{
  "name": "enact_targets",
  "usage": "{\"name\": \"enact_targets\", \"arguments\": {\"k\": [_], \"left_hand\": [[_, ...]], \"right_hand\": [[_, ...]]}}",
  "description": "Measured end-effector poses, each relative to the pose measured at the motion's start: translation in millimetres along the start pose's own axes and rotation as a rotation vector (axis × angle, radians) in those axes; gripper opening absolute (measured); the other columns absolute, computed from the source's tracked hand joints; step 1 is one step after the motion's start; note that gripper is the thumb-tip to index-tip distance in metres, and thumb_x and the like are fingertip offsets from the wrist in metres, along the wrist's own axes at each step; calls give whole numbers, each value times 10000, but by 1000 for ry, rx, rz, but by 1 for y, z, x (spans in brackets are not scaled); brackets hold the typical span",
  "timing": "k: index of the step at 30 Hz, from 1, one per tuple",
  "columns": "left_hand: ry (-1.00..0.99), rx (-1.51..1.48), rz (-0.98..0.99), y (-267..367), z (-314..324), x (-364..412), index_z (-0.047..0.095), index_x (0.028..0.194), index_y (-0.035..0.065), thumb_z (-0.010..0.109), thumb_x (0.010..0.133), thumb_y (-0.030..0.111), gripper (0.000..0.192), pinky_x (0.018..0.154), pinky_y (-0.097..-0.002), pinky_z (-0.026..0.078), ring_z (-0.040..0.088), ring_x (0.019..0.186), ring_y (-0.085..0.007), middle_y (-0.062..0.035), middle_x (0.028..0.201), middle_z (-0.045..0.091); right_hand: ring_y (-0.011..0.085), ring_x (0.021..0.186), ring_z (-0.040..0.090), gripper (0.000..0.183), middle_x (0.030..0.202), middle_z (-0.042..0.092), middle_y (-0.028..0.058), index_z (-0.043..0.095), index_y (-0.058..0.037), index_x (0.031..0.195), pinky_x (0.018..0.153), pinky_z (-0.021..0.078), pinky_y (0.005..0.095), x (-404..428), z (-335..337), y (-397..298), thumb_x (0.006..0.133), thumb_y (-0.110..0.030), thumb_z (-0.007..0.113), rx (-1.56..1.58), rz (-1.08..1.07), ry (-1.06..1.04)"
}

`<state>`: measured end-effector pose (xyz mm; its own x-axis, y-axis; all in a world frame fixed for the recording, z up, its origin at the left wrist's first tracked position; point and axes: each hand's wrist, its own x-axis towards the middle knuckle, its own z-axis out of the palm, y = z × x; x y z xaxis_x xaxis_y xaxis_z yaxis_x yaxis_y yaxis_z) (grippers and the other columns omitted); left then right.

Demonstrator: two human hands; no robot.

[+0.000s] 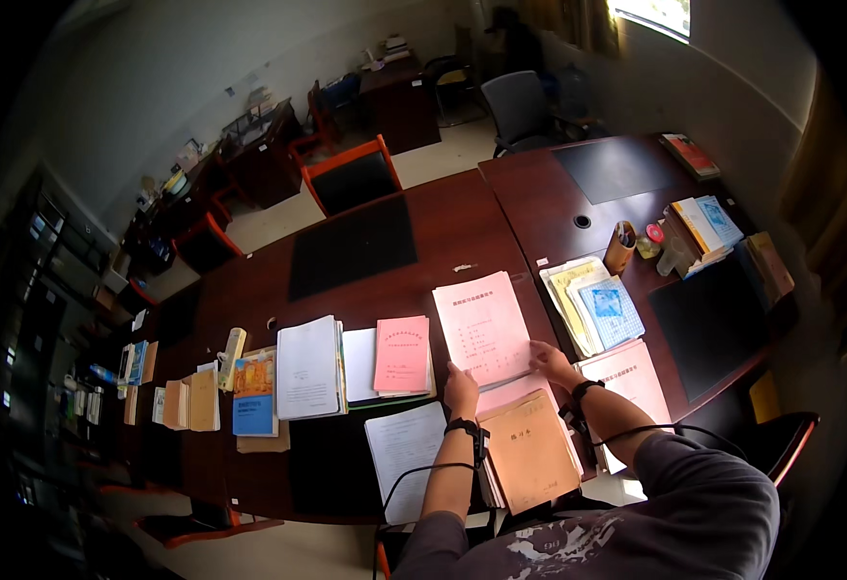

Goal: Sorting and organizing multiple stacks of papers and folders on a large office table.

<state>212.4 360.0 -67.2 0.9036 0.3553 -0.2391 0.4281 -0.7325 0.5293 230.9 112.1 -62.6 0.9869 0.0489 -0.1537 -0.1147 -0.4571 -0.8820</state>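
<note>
Both my hands grip a pink printed booklet or sheaf of papers (485,322) by its near corners. My left hand (461,391) has the near left corner, with the thumb on top. At the near right corner is my right hand (552,364), its fingers closed on the edge. Under and in front of the sheaf lie more pink papers (514,394), partly covered by it. Closest to my body, a stack of tan exercise books (532,453) rests on these papers. Another pink printed booklet (630,380) lies beneath my right forearm.
Left of my hands are white printed sheets (405,449), small pink booklets (401,355), a white paper stack (309,370) and a blue-and-orange book (256,395). To the right stand a pen holder (620,248) and a plastic cup (668,261). A dark figure (517,43) is at the back.
</note>
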Motion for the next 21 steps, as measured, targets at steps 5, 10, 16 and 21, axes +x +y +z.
{"name": "enact_targets", "arguments": {"k": [5,10,16,21], "left_hand": [[8,85,28,10,-7,-5,290,1443,43,533,945,292,607,757,-501,537,658,924,-411,-252,1037,656],[380,210,261,29,4,-30,370,1393,23,627,885,237,608,945,-501,443,504,1155,-422,-279,1293,470],[-120,-27,611,94,63,-124,649,958,74,570,928,322,262,765,-480,499,621,888,-377,-160,924,655],[-417,-78,405,126,121,-221,673,984,30,618,901,392,376,785,-448,523,666,884,-369,-180,912,700]], "right_hand": [[209,897,676,383,985,691,126,556,-54,1265,784,546,322,-43,-48,2,896,-95,650,84,-153,160],[316,973,595,307,1075,598,171,617,-41,1149,843,513,385,-110,-143,28,849,-84,667,-299,-224,495],[393,1093,552,577,1168,585,228,545,30,1228,926,469,425,-188,-226,120,800,-304,742,-519,320,365],[361,812,669,683,851,683,196,451,89,1307,758,536,408,-203,-227,137,806,-282,732,-347,288,119]]}}
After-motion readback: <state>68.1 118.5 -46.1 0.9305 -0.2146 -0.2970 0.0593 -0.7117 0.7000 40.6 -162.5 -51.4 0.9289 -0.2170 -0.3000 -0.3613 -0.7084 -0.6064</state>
